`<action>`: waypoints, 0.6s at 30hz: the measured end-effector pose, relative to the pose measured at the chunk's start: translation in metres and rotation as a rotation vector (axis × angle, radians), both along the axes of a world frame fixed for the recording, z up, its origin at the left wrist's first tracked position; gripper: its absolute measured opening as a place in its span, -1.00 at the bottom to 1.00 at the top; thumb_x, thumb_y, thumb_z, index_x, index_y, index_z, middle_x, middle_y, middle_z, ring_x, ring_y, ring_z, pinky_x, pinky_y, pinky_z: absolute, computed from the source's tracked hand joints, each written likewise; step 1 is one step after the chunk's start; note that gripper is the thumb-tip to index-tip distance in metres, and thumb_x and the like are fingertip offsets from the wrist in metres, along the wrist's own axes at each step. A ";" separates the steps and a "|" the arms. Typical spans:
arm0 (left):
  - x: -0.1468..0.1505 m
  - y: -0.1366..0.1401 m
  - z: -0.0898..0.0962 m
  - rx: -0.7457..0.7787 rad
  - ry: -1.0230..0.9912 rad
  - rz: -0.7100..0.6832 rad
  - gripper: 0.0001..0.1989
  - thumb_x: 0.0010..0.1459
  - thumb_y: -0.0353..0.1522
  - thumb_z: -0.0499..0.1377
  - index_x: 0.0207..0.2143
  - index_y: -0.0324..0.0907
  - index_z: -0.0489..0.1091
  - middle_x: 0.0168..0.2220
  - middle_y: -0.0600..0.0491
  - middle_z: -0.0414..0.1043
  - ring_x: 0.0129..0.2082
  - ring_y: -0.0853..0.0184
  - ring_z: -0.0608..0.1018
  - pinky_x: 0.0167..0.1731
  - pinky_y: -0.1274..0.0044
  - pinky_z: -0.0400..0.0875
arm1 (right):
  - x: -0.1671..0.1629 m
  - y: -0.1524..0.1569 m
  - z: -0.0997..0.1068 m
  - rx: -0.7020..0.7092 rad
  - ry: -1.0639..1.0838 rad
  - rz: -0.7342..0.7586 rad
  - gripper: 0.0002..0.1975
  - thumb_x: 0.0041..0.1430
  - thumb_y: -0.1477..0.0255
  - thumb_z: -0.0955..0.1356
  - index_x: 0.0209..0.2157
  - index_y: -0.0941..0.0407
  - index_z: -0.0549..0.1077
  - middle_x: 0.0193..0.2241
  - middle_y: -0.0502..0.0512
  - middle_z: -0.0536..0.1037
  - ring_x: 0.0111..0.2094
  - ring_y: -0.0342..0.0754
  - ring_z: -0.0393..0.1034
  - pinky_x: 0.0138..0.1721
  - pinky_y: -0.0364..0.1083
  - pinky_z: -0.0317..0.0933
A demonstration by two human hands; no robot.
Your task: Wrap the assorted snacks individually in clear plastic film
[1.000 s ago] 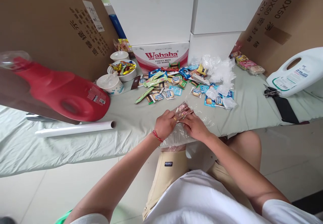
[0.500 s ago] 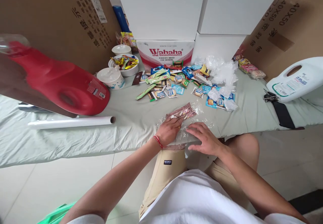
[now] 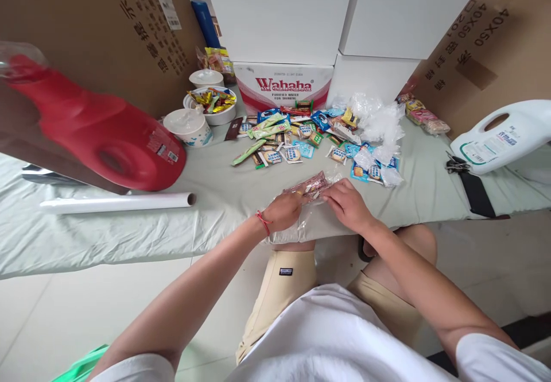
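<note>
A brown-pink snack packet (image 3: 310, 184) lies near the table's front edge, partly covered by clear plastic film (image 3: 297, 228). My left hand (image 3: 284, 209), with a red string bracelet at the wrist, is closed at the packet's near left side, gripping packet and film together. My right hand (image 3: 348, 203) is closed at the packet's right end, its fingertips pinching the film. Part of the packet is hidden by my fingers. Just beyond lie several small wrapped snacks (image 3: 293, 153) in blue, green and brown wrappers.
Crumpled clear plastic (image 3: 379, 123) sits behind right. On the left stand a red detergent bottle (image 3: 107, 141), a white roll (image 3: 120, 202) and bowls (image 3: 189, 126), one full of candy. To the right are a white bottle (image 3: 501, 135) and keys (image 3: 457, 164). Boxes (image 3: 282, 86) line the back.
My right hand has moved from hovering open to pinching the film by the packet. My left hand, formerly flat on it, has curled its fingers. The film is folded closer in.
</note>
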State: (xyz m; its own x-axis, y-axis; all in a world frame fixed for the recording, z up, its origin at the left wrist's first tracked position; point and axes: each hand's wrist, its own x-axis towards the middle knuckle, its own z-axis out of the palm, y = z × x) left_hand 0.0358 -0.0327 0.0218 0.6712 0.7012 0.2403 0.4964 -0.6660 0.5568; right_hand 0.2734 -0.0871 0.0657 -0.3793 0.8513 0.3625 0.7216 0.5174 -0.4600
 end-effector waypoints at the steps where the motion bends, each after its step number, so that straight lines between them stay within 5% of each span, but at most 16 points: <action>1: 0.001 0.002 -0.001 -0.026 -0.014 0.002 -0.44 0.27 -0.38 0.02 0.29 0.03 0.40 0.28 0.05 0.49 0.21 0.12 0.57 0.17 0.35 0.47 | -0.003 0.010 0.004 0.011 -0.050 -0.016 -0.65 0.52 0.31 0.20 -0.07 0.08 0.61 -0.27 0.21 0.57 -0.11 0.14 0.31 -0.05 0.09 0.27; 8: 0.002 0.006 -0.006 -0.147 -0.026 0.035 -0.45 0.27 -0.35 0.08 0.31 -0.08 0.35 0.00 -0.06 0.67 -0.07 0.07 0.70 0.02 0.33 0.54 | -0.037 0.072 0.004 -0.133 -0.398 -0.092 -0.66 0.52 0.33 0.18 -0.06 0.03 0.58 0.06 0.12 0.51 -0.18 0.02 0.38 -0.29 -0.05 0.07; 11: -0.010 0.009 -0.005 -0.232 -0.115 0.079 -0.46 0.26 -0.30 0.11 0.29 -0.07 0.34 -0.06 -0.06 0.69 -0.07 0.08 0.70 -0.01 0.32 0.55 | -0.047 0.085 -0.006 -0.204 -0.472 -0.072 -0.68 0.53 0.33 0.19 -0.06 0.02 0.57 0.05 0.09 0.53 -0.20 -0.02 0.42 -0.37 -0.07 -0.01; 14: -0.033 0.009 -0.005 -0.343 -0.367 0.275 -0.48 0.28 -0.25 0.11 0.27 -0.12 0.30 -0.05 -0.12 0.67 -0.05 0.11 0.69 0.01 0.28 0.56 | -0.052 0.089 -0.016 -0.230 -0.531 -0.098 -0.65 0.55 0.31 0.17 -0.04 0.04 0.57 -0.04 0.14 0.56 -0.17 -0.01 0.44 -0.36 -0.07 -0.01; 18: -0.052 -0.010 -0.009 -0.347 -0.619 0.726 -0.56 0.40 -0.15 -0.01 0.23 -0.13 0.25 0.10 -0.16 0.56 0.11 0.15 0.62 0.12 0.24 0.53 | -0.054 0.089 -0.023 -0.233 -0.566 -0.127 -0.62 0.56 0.31 0.14 -0.03 0.03 0.56 -0.02 0.17 0.56 -0.14 0.02 0.44 -0.33 -0.07 0.04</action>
State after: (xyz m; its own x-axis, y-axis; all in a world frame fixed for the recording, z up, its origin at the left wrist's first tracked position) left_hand -0.0162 -0.0424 0.0124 -0.1182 0.9872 0.1072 0.2757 -0.0711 0.9586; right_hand 0.2198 0.0017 0.0426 -0.3488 0.9349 -0.0656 0.9358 0.3436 -0.0786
